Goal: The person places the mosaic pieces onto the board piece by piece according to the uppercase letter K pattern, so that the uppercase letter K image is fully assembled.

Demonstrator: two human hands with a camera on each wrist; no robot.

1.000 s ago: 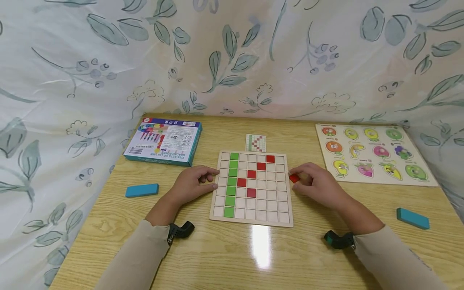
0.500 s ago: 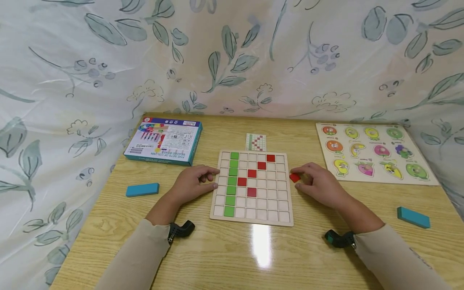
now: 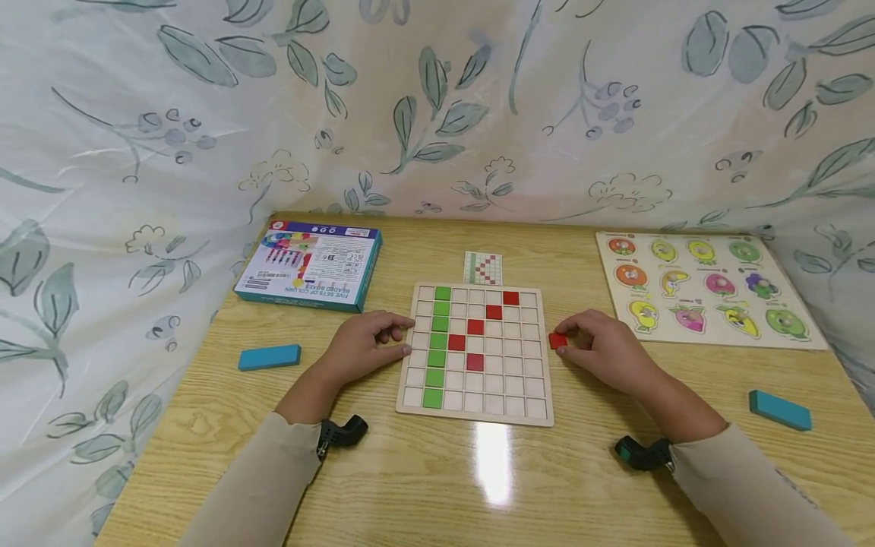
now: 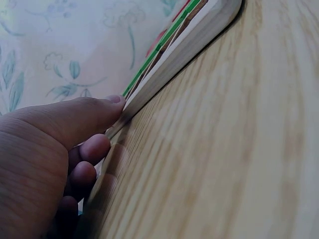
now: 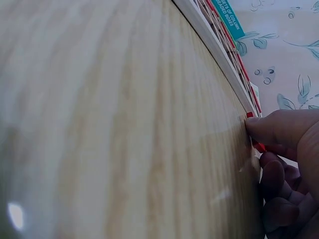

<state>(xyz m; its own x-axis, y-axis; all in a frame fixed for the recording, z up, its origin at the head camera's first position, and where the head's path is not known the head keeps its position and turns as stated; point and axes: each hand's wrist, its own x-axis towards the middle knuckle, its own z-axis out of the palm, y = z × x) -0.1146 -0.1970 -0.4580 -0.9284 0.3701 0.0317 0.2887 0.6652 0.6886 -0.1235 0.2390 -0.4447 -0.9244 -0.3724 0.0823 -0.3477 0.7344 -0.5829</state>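
Note:
A wooden grid board [image 3: 480, 419] lies flat at the middle of the table. One of its columns is filled with green tiles [image 3: 437, 341], and several red tiles [image 3: 475, 327] form a diagonal, with one more red tile below it. My left hand [image 3: 362, 347] rests by the board's left edge, its thumb [image 4: 112, 102] and index fingertip right at the rim. To the right of the board, my right hand [image 3: 603, 351] pinches a loose red square tile [image 3: 557, 341] between thumb and fingers. In the right wrist view the thumb covers much of that tile.
A small pattern card [image 3: 482, 267] lies just beyond the board. A boxed bead set [image 3: 307, 266] is at the back left, and a fruit puzzle board [image 3: 711, 292] at the back right. Blue blocks lie left [image 3: 270, 358] and right [image 3: 780, 410]. A patterned curtain [image 3: 437, 114] hangs behind.
The loose red tile has turned from a slant to nearly square with the board, and my right fingers have shifted slightly with it. My left hand and the board have stayed put.

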